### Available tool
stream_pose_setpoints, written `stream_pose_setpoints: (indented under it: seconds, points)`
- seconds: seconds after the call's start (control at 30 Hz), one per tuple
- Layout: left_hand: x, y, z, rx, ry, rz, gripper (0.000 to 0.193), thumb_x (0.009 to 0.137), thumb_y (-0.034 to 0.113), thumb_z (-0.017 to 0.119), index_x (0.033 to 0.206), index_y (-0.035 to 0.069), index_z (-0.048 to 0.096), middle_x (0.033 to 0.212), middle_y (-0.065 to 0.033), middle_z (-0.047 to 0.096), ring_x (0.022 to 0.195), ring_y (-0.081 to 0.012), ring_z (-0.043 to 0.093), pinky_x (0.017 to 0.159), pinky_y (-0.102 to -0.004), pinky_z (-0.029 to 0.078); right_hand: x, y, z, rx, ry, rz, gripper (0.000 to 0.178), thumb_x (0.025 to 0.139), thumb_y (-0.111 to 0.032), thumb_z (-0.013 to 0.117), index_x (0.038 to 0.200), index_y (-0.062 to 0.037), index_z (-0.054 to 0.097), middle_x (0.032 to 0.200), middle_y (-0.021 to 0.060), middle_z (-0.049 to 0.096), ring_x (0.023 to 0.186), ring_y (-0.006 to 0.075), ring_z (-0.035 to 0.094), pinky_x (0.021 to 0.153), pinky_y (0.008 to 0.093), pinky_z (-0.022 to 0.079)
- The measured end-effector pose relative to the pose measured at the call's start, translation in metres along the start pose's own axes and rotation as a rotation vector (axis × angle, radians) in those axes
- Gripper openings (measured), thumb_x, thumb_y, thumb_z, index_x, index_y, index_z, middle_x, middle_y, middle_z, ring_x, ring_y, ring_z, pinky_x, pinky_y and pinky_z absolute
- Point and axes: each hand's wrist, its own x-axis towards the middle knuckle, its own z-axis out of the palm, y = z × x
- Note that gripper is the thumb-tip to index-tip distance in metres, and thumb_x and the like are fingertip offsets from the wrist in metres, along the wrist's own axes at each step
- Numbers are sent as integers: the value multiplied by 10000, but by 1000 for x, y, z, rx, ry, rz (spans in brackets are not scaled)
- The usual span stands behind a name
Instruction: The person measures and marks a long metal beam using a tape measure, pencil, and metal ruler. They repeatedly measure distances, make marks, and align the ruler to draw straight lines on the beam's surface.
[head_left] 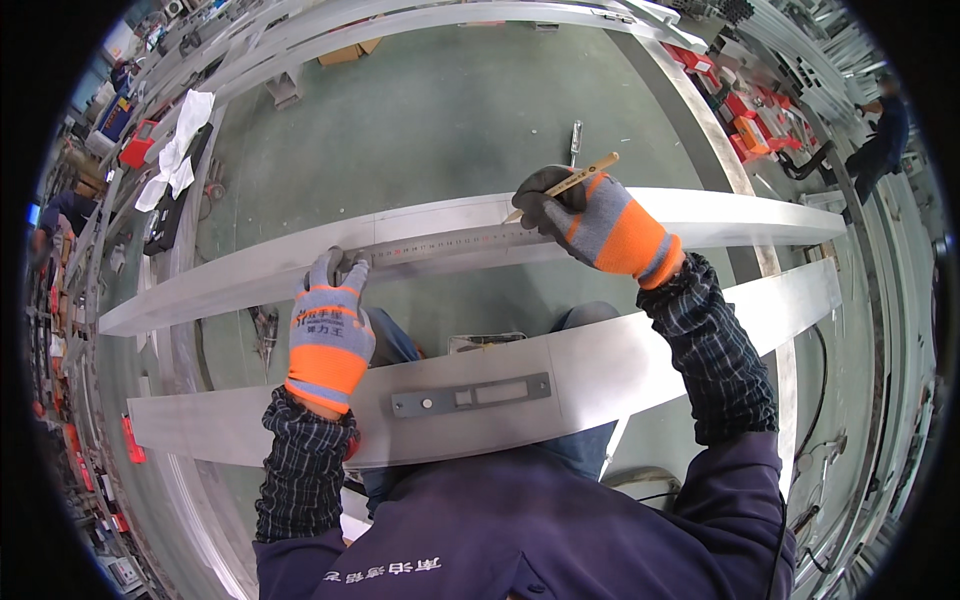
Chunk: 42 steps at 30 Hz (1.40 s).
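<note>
Both forearms (306, 465) reach forward of the torso (510, 535); the gloved left hand (329, 335) points its fingers (324, 268) away from it, and the gloved right hand (606, 222), farther out, has fingers curled.

Work gloves (330, 340) are grey and orange, sleeve guards (716, 355) dark plaid, ruler (450, 243) silvery, pencil (590, 171) tan, floor (460, 115) grey-green.

Bright, cool, diffuse light lays a pale glare on the near broad silver metal bar (640, 350) between three and four o'clock and whitens the crumpled white sheet (185, 150) at ten o'clock. The slim grey graduated metal ruler (450, 243) near centre looks crisp. Straight edges bow toward the black circular rim, where detail at nine o'clock turns squeezed and soft.
</note>
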Motion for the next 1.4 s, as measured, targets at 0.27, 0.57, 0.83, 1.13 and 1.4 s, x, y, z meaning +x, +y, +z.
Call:
stream_pose_setpoints:
  seconds: [0.27,0.57,0.83,1.13,1.4]
  points:
    - [0,2,-1,27,-14,-7,601,807,-12,596,1371,177,681,1479,-183,533,1188,-413,624,1047,-469,509,-9,21,-21,-5,129,-63,239,984,-251,679,1054,-32,743,783,114,734,664,231,683,674,352,561]
    - [1,-2,2,10,19,32,594,810,-14,609,1377,153,669,1469,-190,534,1239,-410,600,1069,-466,489,-39,15,-53,-40,178,23,223,1008,-211,642,1086,-27,742,844,79,753,756,176,708,708,324,567]
    - [-59,-9,11,-415,201,149,600,819,-20,611,1416,31,582,1449,-219,535,1311,-420,543,1110,-445,457,-108,31,-26,264,339,42,269,1059,-188,582,1082,53,698,824,96,731,784,139,700,734,279,558]
    - [-127,-31,31,-563,159,-74,589,819,5,592,1408,12,576,1393,-259,553,1281,-446,550,1083,-465,471,-133,100,77,233,479,-17,259,1037,-179,602,1125,56,664,828,89,689,796,155,685,726,285,548]
    - [-135,-45,45,-711,106,-180,631,845,46,646,1465,9,538,1390,-220,621,1254,-381,602,1100,-416,460,-120,109,114,350,598,78,167,1047,-142,613,1130,-34,710,928,60,741,844,109,680,727,280,552]
